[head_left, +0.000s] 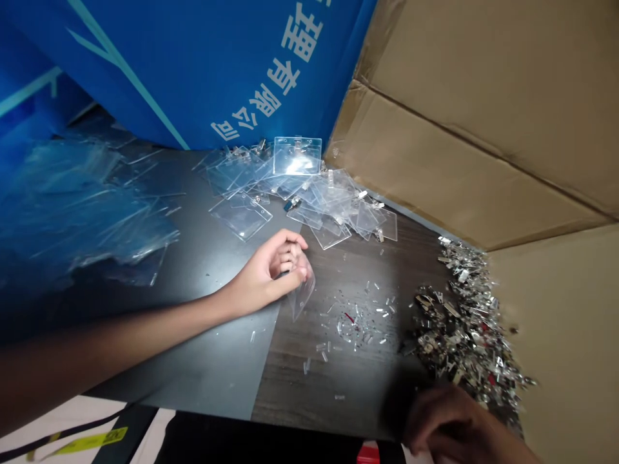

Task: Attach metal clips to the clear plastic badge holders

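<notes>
My left hand (271, 274) is over the middle of the table, closed on a clear plastic badge holder (300, 301) that hangs bent between thumb and fingers. At the lower right, my right hand (447, 415) is dark and blurred beside a heap of metal badge clips (464, 335); whether anything is in its fingers is not visible. Beyond the left hand lies a pile of badge holders (333, 200), several with clips attached. One clear holder (297, 156) at the back of that pile catches the light.
A stack of clear plastic holders (97, 212) spreads across the left side. Small clear plastic bits (358, 322) are scattered over the dark wood-grain table (290, 386). Tall cardboard (464, 148) bounds the right, and a blue printed panel (193, 64) stands behind.
</notes>
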A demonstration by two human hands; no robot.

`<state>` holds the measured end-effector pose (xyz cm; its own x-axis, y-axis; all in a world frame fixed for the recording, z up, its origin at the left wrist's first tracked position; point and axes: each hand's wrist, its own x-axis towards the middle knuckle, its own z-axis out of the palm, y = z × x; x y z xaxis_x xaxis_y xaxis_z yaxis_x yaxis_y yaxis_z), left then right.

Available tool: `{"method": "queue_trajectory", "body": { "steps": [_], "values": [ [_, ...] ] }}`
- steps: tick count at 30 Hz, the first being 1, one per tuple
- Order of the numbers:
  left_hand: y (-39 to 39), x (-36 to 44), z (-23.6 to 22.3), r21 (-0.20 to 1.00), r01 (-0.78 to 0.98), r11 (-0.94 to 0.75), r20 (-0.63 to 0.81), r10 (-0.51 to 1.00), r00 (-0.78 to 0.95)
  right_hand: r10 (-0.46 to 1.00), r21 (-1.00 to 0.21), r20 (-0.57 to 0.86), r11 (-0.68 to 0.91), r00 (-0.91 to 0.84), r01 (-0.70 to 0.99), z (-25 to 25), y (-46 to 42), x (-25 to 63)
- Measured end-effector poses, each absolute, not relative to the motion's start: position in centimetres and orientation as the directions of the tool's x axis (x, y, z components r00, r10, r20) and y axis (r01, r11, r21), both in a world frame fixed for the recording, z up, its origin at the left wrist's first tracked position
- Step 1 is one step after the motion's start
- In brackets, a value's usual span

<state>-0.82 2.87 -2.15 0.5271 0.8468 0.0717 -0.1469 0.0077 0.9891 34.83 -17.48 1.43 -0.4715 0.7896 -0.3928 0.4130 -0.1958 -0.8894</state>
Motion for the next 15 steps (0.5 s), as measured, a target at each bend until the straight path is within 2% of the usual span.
{"method": "queue_trajectory", "body": {
  "steps": [3,7,13,15],
  "values": [
    [2.9,-0.8,-2.0,0.989,-0.148,0.002,0.078,0.845,0.530,0.832,-0.906,-0.364,-0.213,-0.419,0.366,0.7,-14.5,35.7],
    [2.9,-0.6,-1.8,0.986,-0.166,-0.014,0.098,0.854,0.510,0.908,-0.879,-0.323,-0.183,-0.267,0.440,0.9,-10.7,36.4],
    [2.8,-0.4,-2.0,0.987,-0.163,-0.016,0.093,0.874,0.477,0.995,-0.929,-0.095,-0.078,-0.031,0.361,2.7,-9.2,33.6],
    [2.7,-0.5,-2.2,0.985,-0.169,-0.017,0.095,0.880,0.465,0.995,-0.949,0.030,-0.002,0.098,0.315,3.1,-8.7,30.9]
  ]
}}
